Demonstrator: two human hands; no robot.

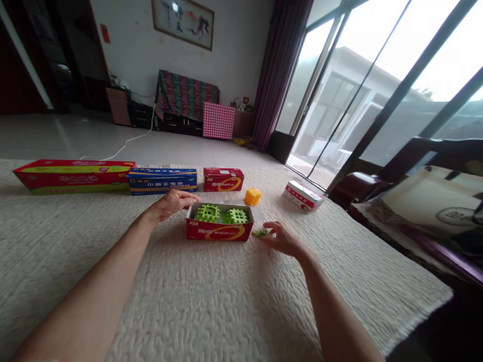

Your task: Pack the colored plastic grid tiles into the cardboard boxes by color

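An open red box (217, 233) stands on the quilted cover, with two green notched plastic building blocks (208, 213) showing inside. At its back left corner, my left hand (175, 203) is closed, thumb and fingertips pinching the box's edge or flap. On the other side, my right hand (282, 238) is low over the cover, its thumb and fingers curled round the end of a flat green plastic piece (259, 233). That piece is small and partly hidden by the fingers. Behind the box's right end sits a yellow notched block cube (252, 196).
Along the far edge stand a long red and green box (81, 177), a blue box (163, 181) and a smaller red box (224, 179). A white and red box (304, 196) lies at the right. The quilted cover (196, 301) ends near a dark wooden seat (377, 168).
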